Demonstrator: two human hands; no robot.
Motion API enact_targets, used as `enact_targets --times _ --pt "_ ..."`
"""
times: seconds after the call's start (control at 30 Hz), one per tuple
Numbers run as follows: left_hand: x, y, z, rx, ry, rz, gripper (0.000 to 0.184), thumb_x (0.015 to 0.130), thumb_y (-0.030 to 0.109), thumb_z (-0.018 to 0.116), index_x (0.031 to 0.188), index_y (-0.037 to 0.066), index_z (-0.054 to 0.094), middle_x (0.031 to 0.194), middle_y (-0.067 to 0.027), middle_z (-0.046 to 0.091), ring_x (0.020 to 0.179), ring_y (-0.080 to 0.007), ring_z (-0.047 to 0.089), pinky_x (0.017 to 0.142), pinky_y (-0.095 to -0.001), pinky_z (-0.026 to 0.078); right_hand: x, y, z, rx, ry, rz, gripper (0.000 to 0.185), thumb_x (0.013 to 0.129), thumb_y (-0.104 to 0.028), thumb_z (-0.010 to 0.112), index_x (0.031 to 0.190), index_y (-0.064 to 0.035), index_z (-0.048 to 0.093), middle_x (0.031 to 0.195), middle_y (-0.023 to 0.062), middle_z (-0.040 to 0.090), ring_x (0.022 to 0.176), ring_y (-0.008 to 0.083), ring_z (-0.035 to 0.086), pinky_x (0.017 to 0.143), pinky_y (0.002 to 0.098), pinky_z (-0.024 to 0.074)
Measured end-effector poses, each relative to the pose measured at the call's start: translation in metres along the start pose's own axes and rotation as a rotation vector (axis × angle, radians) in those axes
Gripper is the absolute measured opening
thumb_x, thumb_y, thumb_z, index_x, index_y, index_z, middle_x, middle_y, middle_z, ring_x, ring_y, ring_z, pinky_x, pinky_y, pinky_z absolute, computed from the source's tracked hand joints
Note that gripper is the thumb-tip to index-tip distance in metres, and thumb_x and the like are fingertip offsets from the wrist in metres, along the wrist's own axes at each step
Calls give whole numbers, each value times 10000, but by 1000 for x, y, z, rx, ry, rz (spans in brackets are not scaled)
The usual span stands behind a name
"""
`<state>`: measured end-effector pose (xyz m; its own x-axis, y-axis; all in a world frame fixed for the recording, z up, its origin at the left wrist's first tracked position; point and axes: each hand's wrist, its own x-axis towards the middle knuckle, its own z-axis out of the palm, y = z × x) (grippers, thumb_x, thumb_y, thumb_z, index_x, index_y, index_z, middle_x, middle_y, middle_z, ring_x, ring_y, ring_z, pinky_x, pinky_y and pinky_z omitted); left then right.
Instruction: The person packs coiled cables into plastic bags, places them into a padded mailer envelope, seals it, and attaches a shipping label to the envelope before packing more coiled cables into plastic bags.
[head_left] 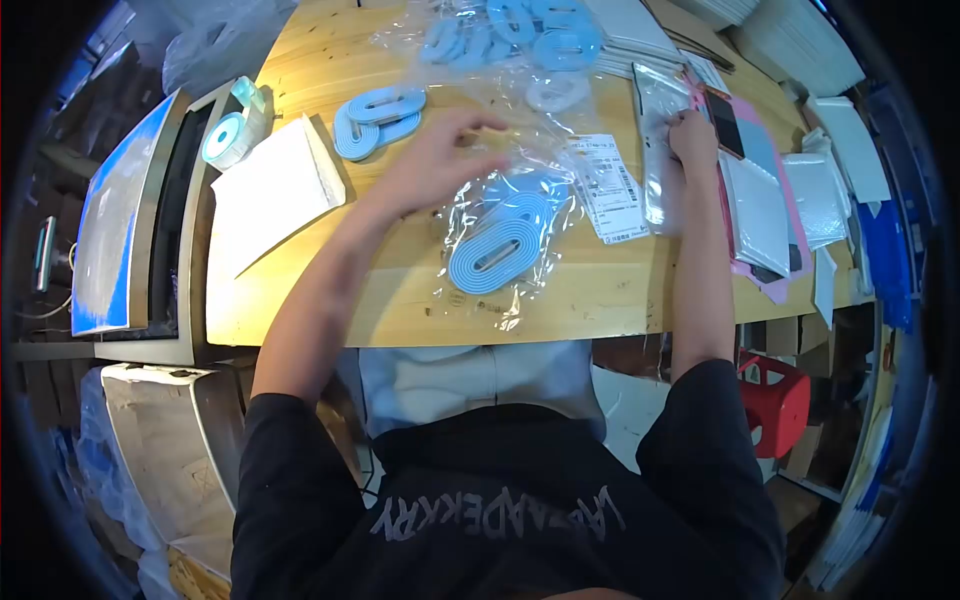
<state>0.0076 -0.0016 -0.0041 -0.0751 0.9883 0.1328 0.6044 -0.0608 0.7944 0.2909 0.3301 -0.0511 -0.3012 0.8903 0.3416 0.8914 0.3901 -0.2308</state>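
Note:
My left hand (445, 160) is open, with thumb and fingers apart, just above the upper left of a clear plastic bag (540, 262). A coiled light-blue flat strip (495, 245) lies inside that bag, near the table's front edge. Further right, my right hand (692, 145) has its fingers curled closed at the edge of a long, shiny clear pouch (655, 150). Between the two hands lies a white printed label sheet (610, 190). Two bare light-blue coils (378, 120) rest beyond my left wrist.
More bagged blue coils (510, 35) lie at the table's back. A tape dispenser (230, 135) and a white sheet (280, 190) are on the left. A dark phone (724, 122) and white packets (757, 215) sit on the right, with a red stool (775, 405) below.

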Motion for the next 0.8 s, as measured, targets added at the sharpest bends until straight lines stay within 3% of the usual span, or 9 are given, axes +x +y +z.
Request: enact_targets --times 0.2,0.27,0.3,0.37,0.43,0.5,0.57,0.7,0.8 --pt "8 -44 -62 284 636 69 463 826 318 767 1203 82 641 1172 -117 665 1142 -252 603 974 -374 455 -11 -15 -17 67 223 22 235 928 -211 574 1013 -41 712 945 228 694 913 412 667 791 479 529" --pt "2 -66 -71 459 674 62 478 811 331 780 1193 76 646 1158 -124 669 1121 -262 613 963 -385 462 -16 -34 -47 441 523 -188 207 934 -160 599 1045 -32 718 824 128 704 726 268 666 666 356 505" --pt "0 -77 -73 630 698 69 493 796 343 792 1182 71 651 1145 -130 673 1101 -273 624 951 -397 469 -18 -46 -59 449 517 -194 207 934 -160 599 1045 -32 718 824 128 704 726 268 666 666 356 505" --pt "-3 -87 -76 806 710 65 508 782 355 805 1171 65 656 1132 -137 678 1080 -283 634 940 -408 475 -33 -73 -82 1207 194 -226 227 928 -102 616 1125 -29 701 740 -10 617 626 83 519 597 237 410" --pt "-2 -86 -78 716 534 -26 562 762 368 819 1191 50 643 1170 -157 654 1080 -314 627 923 -421 485 -69 -115 -115 1296 -200 -454 325 909 -78 622 1231 -34 651 729 -84 532 645 7 426 579 194 360" --pt "-3 -79 -78 678 439 -80 589 752 375 826 1200 43 636 1189 -168 642 1080 -329 624 915 -428 489 -96 -145 -128 1139 -669 -569 429 885 -51 620 1313 -41 590 702 -62 525 630 29 473 577 210 381" --pt "-4 -65 -78 636 596 -15 585 752 336 831 1208 31 629 1201 -170 625 1074 -336 619 914 -419 491 -121 -165 -100 1025 -865 -751 500 895 -71 610 1390 -84 539 703 -46 514 607 41 466 542 196 360" --pt "2 -45 -72 470 826 167 563 757 265 834 1222 29 620 1202 -159 611 1072 -324 614 915 -409 493 -144 -192 -96 662 -979 -678 464 933 -144 620 1380 -60 528 733 -19 560 622 56 536 547 196 410" --pt "9 -25 -51 368 873 333 579 753 236 836 1239 31 598 1186 -159 599 1068 -322 602 911 -405 493 -138 -189 -96 1103 -1007 -349 427 929 -220 668 1296 -29 560 745 17 608 626 94 586 524 223 441"
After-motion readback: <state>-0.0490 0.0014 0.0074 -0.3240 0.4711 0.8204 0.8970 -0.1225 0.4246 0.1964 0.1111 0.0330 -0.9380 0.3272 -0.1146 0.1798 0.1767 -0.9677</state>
